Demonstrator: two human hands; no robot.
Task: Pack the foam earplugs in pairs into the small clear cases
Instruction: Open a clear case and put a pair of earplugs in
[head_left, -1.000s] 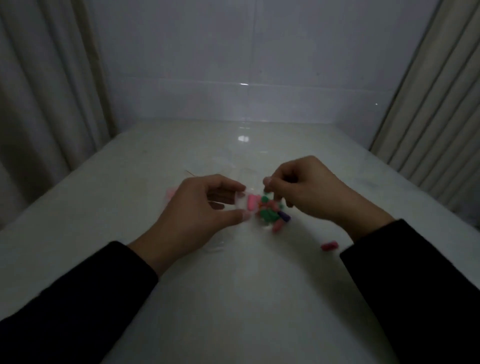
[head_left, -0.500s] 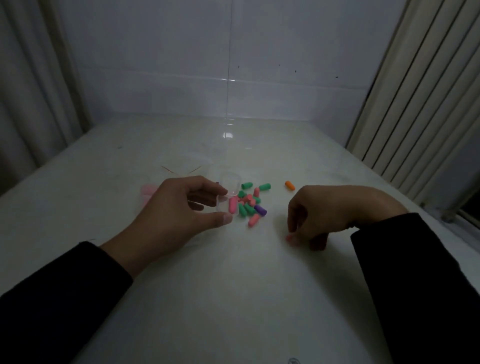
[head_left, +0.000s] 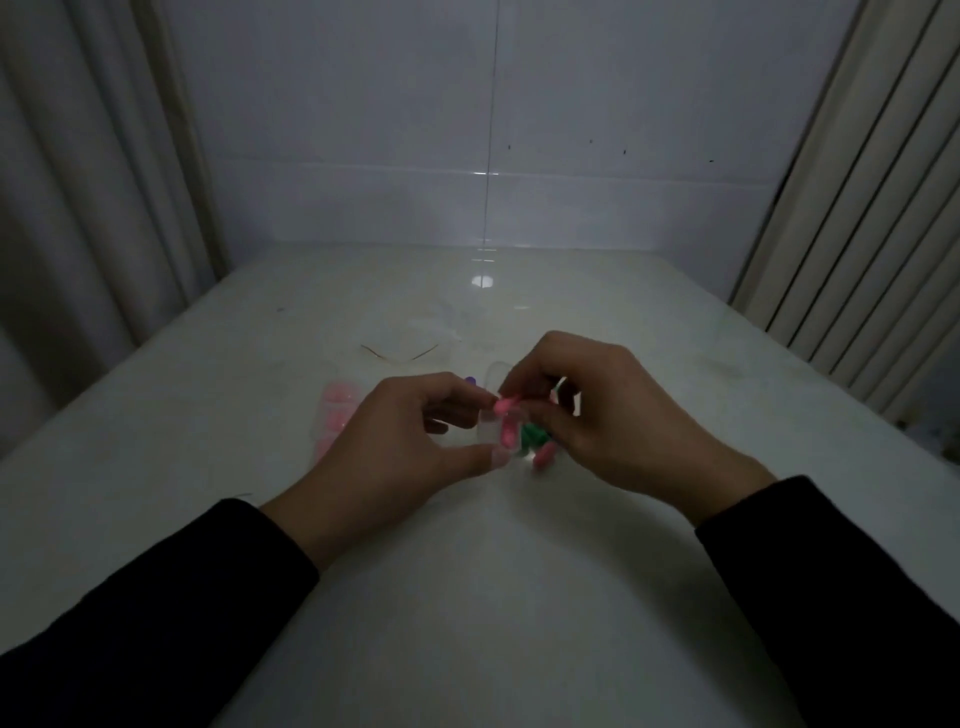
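Note:
My left hand (head_left: 400, 441) pinches a small clear case (head_left: 496, 434) between thumb and forefinger, its lid (head_left: 496, 375) tipped up behind. One pink earplug (head_left: 509, 435) stands inside the case. My right hand (head_left: 597, 410) holds a second pink earplug (head_left: 506, 402) at its fingertips, right over the case's opening. Behind the hands lies a loose pile of earplugs, mostly hidden: green ones (head_left: 532, 436), a pink one (head_left: 543, 457) and a purple one (head_left: 470, 381).
A clear case holding pink earplugs (head_left: 336, 410) lies on the white table (head_left: 467, 597) left of my left hand. Farther back sit faint clear plastic pieces (head_left: 415, 338). Curtains hang at both sides, a tiled wall behind.
My right hand came up from the table at the right, carrying a pink earplug to the case's opening. My left hand has kept its hold on the case.

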